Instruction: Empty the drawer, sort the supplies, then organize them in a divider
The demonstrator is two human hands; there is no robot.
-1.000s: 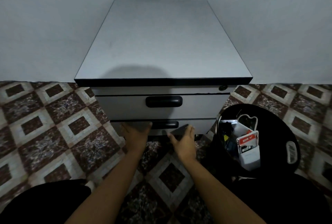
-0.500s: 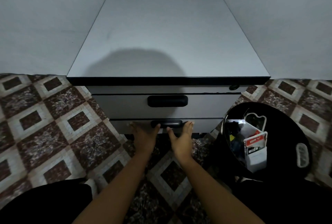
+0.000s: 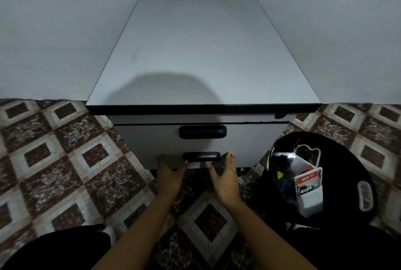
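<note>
Touching the lower drawer (image 3: 201, 157): left hand (image 3: 171, 175), right hand (image 3: 224, 177); black bin (image 3: 347, 161) alongside.

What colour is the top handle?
The top handle is black, in the head view.

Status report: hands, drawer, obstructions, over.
Both open: left hand, right hand touch lower drawer front, flanking handle. Drawer looks shut. At right, bin, apart.

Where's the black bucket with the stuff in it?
In the head view, the black bucket sits on the tiled floor at the right, beside the cabinet and just right of the right hand.
</note>
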